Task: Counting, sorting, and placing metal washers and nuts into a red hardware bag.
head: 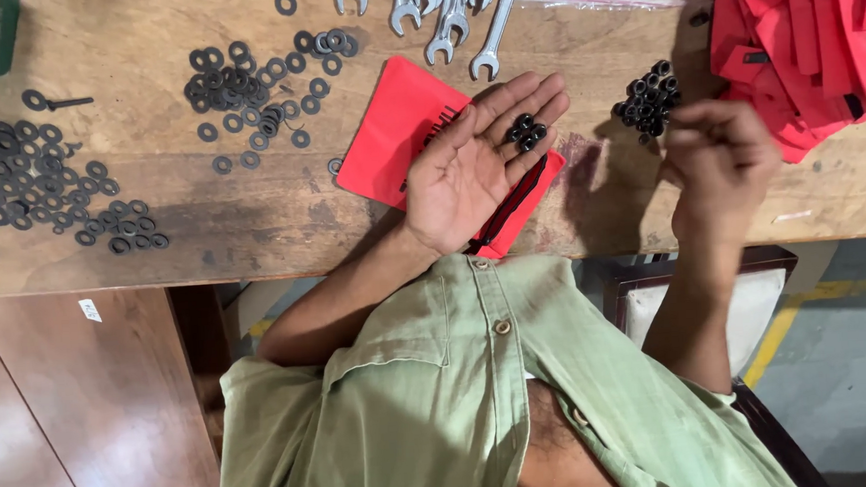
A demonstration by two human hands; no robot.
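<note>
On the worn wooden bench [252, 224], scattered washers [243, 85].

right hand [718, 151] blurred, spanners [444, 7] cut off

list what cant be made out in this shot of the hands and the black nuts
Head view only:
- right hand: motion-blurred, so what its fingers pinch, and its grip, cannot be told.
- nuts in the left hand: too small to count.
- spanners: cut off by the top edge.
- red pouch: partly hidden under the left hand.
</note>
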